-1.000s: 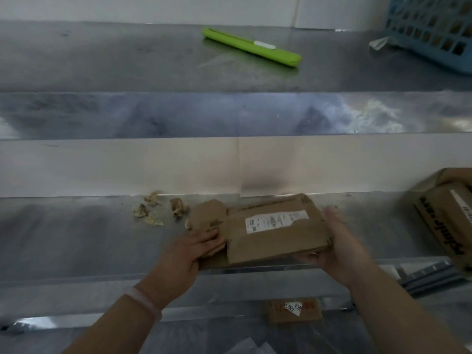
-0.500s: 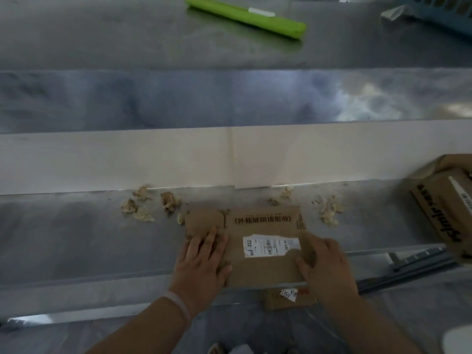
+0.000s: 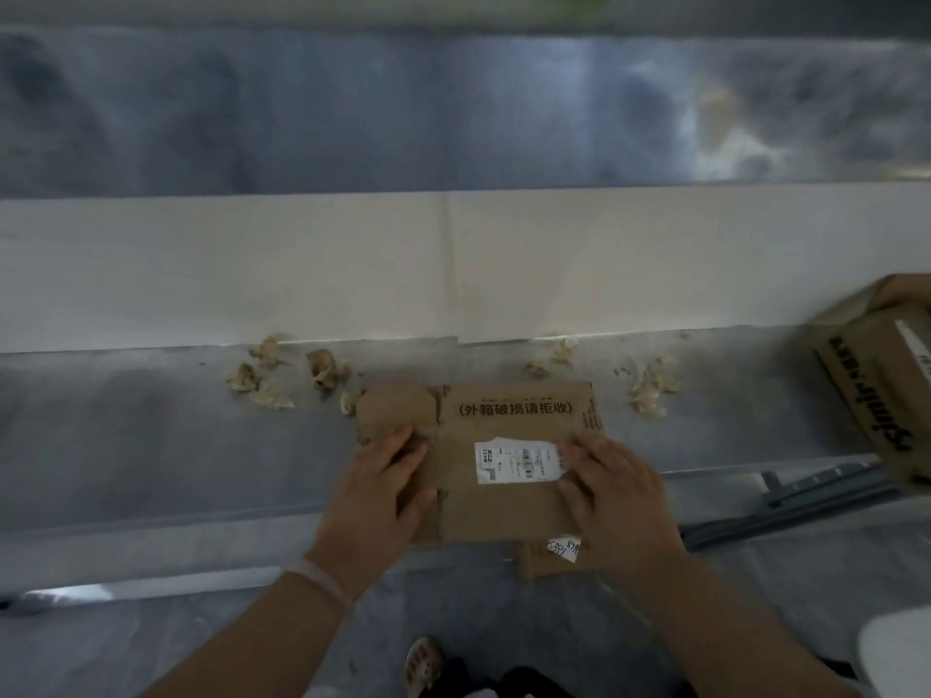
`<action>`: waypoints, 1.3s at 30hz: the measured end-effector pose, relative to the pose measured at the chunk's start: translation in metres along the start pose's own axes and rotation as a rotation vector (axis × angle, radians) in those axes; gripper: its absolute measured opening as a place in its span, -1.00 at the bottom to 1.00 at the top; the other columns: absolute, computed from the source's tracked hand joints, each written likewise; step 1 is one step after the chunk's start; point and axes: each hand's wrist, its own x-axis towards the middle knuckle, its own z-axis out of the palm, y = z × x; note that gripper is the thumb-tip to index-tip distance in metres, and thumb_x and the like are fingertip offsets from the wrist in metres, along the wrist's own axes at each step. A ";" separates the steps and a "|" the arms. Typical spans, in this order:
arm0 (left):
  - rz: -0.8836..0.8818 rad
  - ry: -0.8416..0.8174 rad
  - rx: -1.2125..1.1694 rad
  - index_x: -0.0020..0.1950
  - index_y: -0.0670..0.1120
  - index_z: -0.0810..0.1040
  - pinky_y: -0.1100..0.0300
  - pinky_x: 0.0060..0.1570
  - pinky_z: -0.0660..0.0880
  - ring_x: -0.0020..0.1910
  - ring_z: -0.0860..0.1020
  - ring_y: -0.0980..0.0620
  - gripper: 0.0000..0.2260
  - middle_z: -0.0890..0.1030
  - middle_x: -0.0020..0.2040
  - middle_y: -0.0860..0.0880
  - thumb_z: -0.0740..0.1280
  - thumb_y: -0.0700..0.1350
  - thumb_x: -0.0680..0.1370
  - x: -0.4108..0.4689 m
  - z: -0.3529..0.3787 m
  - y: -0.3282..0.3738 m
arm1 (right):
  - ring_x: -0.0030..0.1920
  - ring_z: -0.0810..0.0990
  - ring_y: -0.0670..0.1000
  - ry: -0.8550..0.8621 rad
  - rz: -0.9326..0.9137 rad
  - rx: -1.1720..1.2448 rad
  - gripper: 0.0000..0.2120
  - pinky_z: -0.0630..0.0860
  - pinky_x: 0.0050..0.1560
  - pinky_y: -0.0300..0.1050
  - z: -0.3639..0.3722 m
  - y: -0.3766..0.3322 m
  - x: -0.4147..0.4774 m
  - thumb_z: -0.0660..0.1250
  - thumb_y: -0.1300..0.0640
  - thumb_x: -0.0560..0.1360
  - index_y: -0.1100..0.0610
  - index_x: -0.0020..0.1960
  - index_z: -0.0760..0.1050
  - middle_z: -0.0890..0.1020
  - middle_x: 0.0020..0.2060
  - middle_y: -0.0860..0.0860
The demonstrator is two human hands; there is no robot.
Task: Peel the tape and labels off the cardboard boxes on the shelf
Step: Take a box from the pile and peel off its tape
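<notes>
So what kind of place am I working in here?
Probably a packing or recycling workstation: a steel shelf, a flattened brown cardboard box bearing a white shipping label, and crumpled peeled tape scraps.

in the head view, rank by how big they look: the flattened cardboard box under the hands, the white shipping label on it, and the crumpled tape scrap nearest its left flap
1. Flattened brown cardboard box
2. White rectangular shipping label
3. Crumpled beige tape scrap, clearly smallest
</notes>
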 end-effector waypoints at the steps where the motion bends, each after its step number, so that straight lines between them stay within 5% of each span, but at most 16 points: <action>1: -0.076 0.051 -0.022 0.32 0.01 0.52 -0.02 0.31 0.37 0.28 0.41 -0.08 -0.48 0.47 0.33 -0.02 0.15 0.27 0.50 -0.004 -0.005 0.000 | 0.42 0.26 -0.04 0.031 0.035 0.034 -0.54 0.14 0.44 -0.05 -0.004 0.000 0.001 0.12 -0.20 0.57 -0.09 0.43 0.36 0.32 0.43 -0.12; 5: -0.400 0.266 -0.082 0.17 -0.05 0.57 0.00 0.00 0.50 0.02 0.50 -0.11 -0.60 0.50 0.09 -0.08 0.49 0.05 0.40 -0.026 -0.015 0.006 | 0.10 0.46 -0.04 0.084 0.323 0.335 -0.54 0.49 0.21 -0.02 -0.011 0.004 -0.006 0.41 -0.22 0.41 -0.04 0.22 0.44 0.45 0.13 -0.07; 8: -0.642 0.236 -0.414 0.25 -0.14 0.45 0.16 -0.03 0.42 -0.02 0.45 0.02 -0.53 0.49 0.12 -0.09 0.50 -0.03 0.42 -0.035 -0.016 0.022 | -0.01 0.54 -0.03 0.013 0.480 0.591 -0.50 0.57 0.07 0.01 -0.018 0.011 -0.011 0.52 -0.09 0.36 0.02 0.18 0.41 0.54 0.06 -0.04; 11: -0.827 0.142 -0.533 0.30 -0.15 0.41 0.17 -0.06 0.40 0.02 0.53 -0.09 -0.51 0.57 0.13 -0.15 0.44 0.03 0.48 -0.042 -0.015 0.036 | -0.07 0.56 -0.02 -0.075 0.508 0.647 -0.50 0.54 -0.05 -0.10 -0.027 0.020 -0.019 0.54 -0.04 0.36 0.07 0.20 0.44 0.58 -0.02 -0.04; 16: -0.800 0.186 -0.525 0.12 -0.07 0.48 0.17 -0.20 0.40 -0.12 0.53 -0.01 -0.70 0.54 -0.14 0.05 0.41 0.05 0.49 -0.073 -0.023 0.058 | -0.19 0.53 -0.14 -0.196 0.417 0.701 -0.57 0.39 -0.35 -0.30 -0.047 0.035 -0.032 0.50 -0.08 0.39 0.11 0.16 0.53 0.58 -0.13 -0.07; 19: -0.773 0.291 -0.506 0.05 0.01 0.43 0.20 -0.27 0.42 -0.16 0.55 0.04 -0.75 0.51 -0.19 0.15 0.40 0.07 0.49 -0.094 -0.041 0.063 | -0.15 0.54 -0.13 -0.196 0.336 0.678 -0.56 0.39 -0.34 -0.27 -0.058 0.024 -0.032 0.46 -0.15 0.41 0.08 0.15 0.49 0.58 -0.04 -0.06; 23: -0.775 0.417 -0.448 0.06 0.03 0.42 0.22 -0.31 0.37 -0.22 0.50 0.09 -0.74 0.50 -0.20 0.16 0.39 0.10 0.49 -0.123 -0.077 0.048 | -0.12 0.53 -0.08 -0.204 0.188 0.728 -0.78 0.44 -0.22 -0.14 -0.067 -0.020 -0.027 0.38 -0.12 0.49 0.00 0.00 0.47 0.57 -0.09 -0.07; 28: -0.786 0.587 -0.451 0.10 0.06 0.41 0.22 -0.26 0.42 -0.16 0.55 0.06 -0.71 0.54 -0.16 0.12 0.38 0.14 0.48 -0.170 -0.127 0.008 | -0.08 0.56 -0.05 -0.230 0.054 0.790 -0.71 0.49 -0.18 -0.14 -0.067 -0.102 -0.024 0.38 -0.13 0.48 0.03 0.06 0.48 0.59 -0.04 -0.04; 33: -0.880 0.675 -0.449 0.15 0.06 0.42 0.13 -0.16 0.50 -0.13 0.56 0.04 -0.62 0.58 -0.09 0.06 0.38 0.21 0.45 -0.230 -0.173 -0.062 | -0.04 0.61 0.01 -0.272 -0.034 0.857 -0.73 0.57 0.06 0.11 -0.047 -0.211 -0.028 0.43 -0.15 0.44 -0.04 -0.02 0.44 0.60 -0.05 -0.04; 36: -0.919 0.735 -0.417 0.18 0.01 0.42 0.24 -0.26 0.40 -0.13 0.51 0.07 -0.60 0.56 -0.03 0.04 0.41 0.15 0.46 -0.271 -0.208 -0.110 | -0.05 0.60 0.03 -0.290 -0.067 0.876 -0.72 0.59 -0.02 0.09 -0.028 -0.290 -0.037 0.43 -0.13 0.44 -0.02 -0.01 0.44 0.60 -0.05 -0.03; 39: -0.976 0.770 -0.347 0.22 0.00 0.42 0.14 -0.16 0.44 -0.02 0.53 -0.01 -0.53 0.57 0.03 0.03 0.40 0.21 0.44 -0.311 -0.241 -0.165 | -0.05 0.59 0.02 -0.323 -0.109 0.880 -0.68 0.57 -0.11 -0.03 -0.010 -0.369 -0.048 0.41 -0.12 0.47 0.03 0.09 0.43 0.59 -0.05 -0.03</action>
